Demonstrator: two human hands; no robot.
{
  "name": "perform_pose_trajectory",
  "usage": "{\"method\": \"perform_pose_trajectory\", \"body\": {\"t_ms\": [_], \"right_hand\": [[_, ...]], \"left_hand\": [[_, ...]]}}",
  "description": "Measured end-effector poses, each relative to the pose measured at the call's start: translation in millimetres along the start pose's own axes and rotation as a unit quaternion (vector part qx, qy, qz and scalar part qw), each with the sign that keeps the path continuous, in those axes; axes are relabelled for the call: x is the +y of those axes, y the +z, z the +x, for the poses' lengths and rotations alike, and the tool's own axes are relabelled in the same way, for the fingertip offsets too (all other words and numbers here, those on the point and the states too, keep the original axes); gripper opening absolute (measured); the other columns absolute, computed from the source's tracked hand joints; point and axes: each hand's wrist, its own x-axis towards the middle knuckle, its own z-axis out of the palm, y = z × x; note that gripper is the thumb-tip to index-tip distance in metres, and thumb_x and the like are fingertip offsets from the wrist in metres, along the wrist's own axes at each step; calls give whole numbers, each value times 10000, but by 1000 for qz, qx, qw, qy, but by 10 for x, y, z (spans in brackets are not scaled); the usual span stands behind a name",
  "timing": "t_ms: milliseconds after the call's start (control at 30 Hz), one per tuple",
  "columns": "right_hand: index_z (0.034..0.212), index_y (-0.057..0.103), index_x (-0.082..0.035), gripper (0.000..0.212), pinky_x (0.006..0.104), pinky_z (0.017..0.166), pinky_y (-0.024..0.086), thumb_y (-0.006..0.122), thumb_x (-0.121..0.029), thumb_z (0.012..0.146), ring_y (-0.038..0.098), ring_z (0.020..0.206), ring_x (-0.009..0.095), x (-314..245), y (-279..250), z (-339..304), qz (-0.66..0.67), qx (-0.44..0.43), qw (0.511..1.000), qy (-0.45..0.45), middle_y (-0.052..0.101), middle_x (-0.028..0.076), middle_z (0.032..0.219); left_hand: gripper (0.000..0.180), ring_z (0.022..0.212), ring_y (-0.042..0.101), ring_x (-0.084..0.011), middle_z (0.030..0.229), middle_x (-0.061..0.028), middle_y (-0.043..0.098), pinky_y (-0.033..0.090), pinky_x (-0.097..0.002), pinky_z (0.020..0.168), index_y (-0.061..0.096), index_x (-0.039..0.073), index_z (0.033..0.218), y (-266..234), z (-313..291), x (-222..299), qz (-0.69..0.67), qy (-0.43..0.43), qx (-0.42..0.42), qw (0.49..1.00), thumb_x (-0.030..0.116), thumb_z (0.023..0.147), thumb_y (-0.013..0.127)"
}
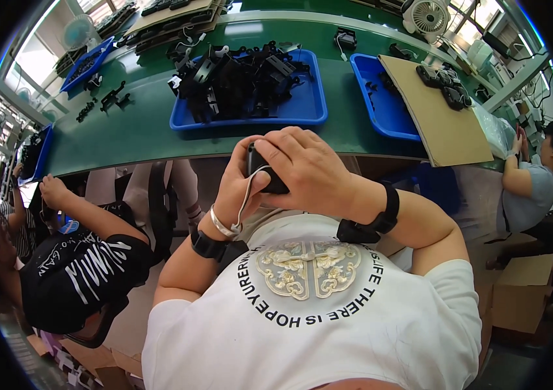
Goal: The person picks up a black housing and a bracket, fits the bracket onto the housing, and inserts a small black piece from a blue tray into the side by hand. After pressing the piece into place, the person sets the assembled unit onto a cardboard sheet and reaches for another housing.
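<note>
**One black device point(275, 184) held just short of the heaped blue tray point(309, 108)**

You hold the device on your side of the tray, between its near rim and your white shirt point(315, 344). Your left hand point(234, 181) curls around its left side, the fingers bent in and the thumb lying against it. Your right hand point(315, 166) covers its top and right side, fingers bent over it and close together; you cannot see how the hidden fingertips meet. A white cable point(244, 203) runs from the device down past your left wrist.

Black parts point(244, 81) fill the tray in a tangled pile. Left of the tray, loose black pieces point(115, 97) lie on the green table point(140, 133). Right of it, a cardboard sheet point(436, 107) partly covers a second blue tray point(384, 120) and carries several black units point(449, 84). A co-worker in a black shirt point(88, 266) sits to the tray's left, nearer you.
</note>
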Motion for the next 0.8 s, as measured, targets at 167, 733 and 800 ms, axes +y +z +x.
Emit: {"method": "perform_pose_trajectory", "body": {"t_ms": [167,733,800], "right_hand": [[1098,553,0,525,335,814,452,739,-281,695,559,915,248,939,-413,334,185,-102,976,58,576,143,1025],[960,576,-23,370,306,708,478,705,-287,735,608,796,234,3036,358,655,54,-23,968,243,628,99,841],[944,573,-28,347,309,693,479,708,-265,730,607,788,244,2824,223,676,12,-32,977,211,624,96,843]], "left_hand": [[901,943,592,-201,1088,-117,545,510,-329,819,288,30,1319,-89,-76,159,16,-40,63,997,409,664,778],[597,793,598,-150,953,-129,582,498,-245,683,383,-50,1243,-228,97,441,68,0,115,991,321,808,556],[593,787,599,-162,969,-140,576,496,-242,676,387,-36,1244,-249,120,336,-28,12,81,996,347,823,552]]}}
